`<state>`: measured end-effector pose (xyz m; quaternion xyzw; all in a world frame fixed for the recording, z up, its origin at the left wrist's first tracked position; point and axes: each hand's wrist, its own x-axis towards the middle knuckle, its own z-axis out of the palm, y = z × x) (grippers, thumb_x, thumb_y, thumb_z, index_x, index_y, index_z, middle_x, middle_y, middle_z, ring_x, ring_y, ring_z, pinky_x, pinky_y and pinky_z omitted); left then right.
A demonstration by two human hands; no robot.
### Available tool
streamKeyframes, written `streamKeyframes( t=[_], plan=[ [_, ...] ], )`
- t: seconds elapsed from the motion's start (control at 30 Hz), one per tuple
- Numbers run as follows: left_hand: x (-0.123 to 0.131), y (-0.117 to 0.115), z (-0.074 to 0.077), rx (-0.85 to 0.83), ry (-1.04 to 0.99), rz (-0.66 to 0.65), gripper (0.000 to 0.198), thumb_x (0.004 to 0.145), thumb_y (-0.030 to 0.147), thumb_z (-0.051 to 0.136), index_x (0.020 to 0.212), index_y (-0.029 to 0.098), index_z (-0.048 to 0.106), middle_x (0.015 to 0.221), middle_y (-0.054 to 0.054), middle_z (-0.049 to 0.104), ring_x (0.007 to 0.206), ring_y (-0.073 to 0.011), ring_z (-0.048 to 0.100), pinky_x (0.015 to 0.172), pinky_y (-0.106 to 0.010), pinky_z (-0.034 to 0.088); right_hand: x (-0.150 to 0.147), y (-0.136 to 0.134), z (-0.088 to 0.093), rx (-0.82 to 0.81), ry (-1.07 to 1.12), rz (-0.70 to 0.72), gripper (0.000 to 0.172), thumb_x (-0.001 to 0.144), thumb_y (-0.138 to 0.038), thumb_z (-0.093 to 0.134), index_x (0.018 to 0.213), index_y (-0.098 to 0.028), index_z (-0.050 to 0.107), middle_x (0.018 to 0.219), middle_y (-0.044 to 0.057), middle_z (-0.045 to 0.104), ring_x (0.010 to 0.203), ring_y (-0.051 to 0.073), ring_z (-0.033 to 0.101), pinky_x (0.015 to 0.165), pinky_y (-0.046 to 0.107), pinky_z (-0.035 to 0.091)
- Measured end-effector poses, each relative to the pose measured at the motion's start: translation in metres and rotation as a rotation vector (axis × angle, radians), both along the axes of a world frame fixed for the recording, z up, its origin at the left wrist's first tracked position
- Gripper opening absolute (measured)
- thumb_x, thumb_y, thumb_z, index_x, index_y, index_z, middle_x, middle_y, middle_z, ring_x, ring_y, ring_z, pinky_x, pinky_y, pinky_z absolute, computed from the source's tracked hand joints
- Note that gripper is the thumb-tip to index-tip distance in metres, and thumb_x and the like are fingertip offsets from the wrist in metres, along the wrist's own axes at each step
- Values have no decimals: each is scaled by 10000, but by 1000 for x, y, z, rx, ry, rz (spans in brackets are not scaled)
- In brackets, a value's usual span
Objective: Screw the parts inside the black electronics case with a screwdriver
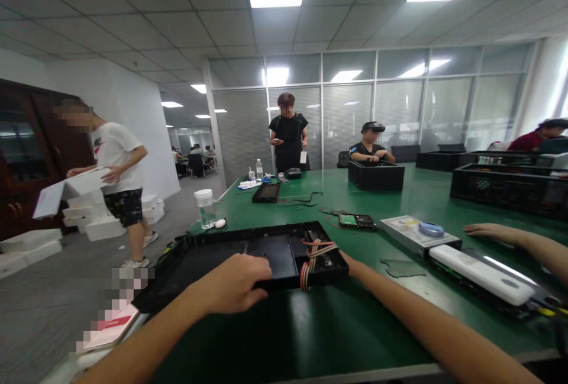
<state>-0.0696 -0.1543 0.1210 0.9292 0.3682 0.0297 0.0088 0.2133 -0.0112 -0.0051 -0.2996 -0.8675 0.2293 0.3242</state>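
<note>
A black open chassis (266, 251) lies on the green table (310, 325) in front of me, with a bundle of red and white wires (313, 254) at its right end. My left hand (235, 283) is closed, its fingers curled over the near edge of the chassis. My right hand (349, 262) reaches to the chassis's right corner beside the wires. Only the wrist and the back of that hand show; the fingers are hidden behind the chassis.
To the right lie a white bar-shaped device (481, 274), a grey flat unit (412, 233) with a blue ring (431, 229), and another person's hand (488, 231). A water bottle (205, 207), a small circuit board (357, 220) and black crates (376, 176) stand farther back. Several people are in the room.
</note>
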Motion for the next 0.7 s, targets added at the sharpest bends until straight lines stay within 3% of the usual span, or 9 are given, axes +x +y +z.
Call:
streamKeyframes(
  t=[0.07,0.2,0.33,0.4,0.5,0.63,0.7],
  plan=[
    [1,-9,-15,1,5,-11,54,779,259,540,799,210,547,862,-6,576,792,-166,538,699,-247,368,15,3,-4,2,-45,-91,581,692,-286,572,1243,-182,422,1167,104,529,997,248,531,845,388,421],
    [2,-19,-45,-18,27,-10,45,755,242,569,770,209,543,842,0,588,770,-163,553,669,-246,380,52,21,-4,156,-215,-299,706,663,-113,514,1329,-161,286,1164,107,530,943,203,554,848,359,407],
    [5,-20,-71,-53,68,-18,86,730,263,598,793,213,570,840,-10,606,768,-178,569,669,-256,407,79,37,3,263,-419,-342,439,658,-63,464,1077,-144,569,1058,104,588,1030,209,503,896,337,361],
    [5,-16,-79,-54,91,-14,99,720,262,606,804,212,592,837,-19,616,778,-190,576,678,-264,417,86,41,4,255,-444,-362,325,662,-68,464,935,-136,627,998,107,610,999,210,515,874,326,372],
    [1,3,-81,-80,119,13,156,687,320,643,796,210,629,798,-28,629,774,-209,582,663,-271,423,86,43,2,220,-356,-413,253,697,-117,477,894,-128,635,938,99,628,927,204,541,839,315,386],
    [-7,48,-72,-300,119,50,349,700,525,577,815,204,652,731,-16,630,655,-167,584,572,-231,419,64,41,-9,96,-89,-383,313,815,-264,404,1026,-126,590,941,84,633,764,172,575,740,304,434],
    [-10,76,-74,-200,53,95,389,740,533,527,885,188,634,835,-37,629,747,-174,585,655,-238,432,47,37,-13,-12,-39,-295,369,841,-328,370,1092,-130,555,941,77,637,637,146,571,649,285,452]
  ],
)
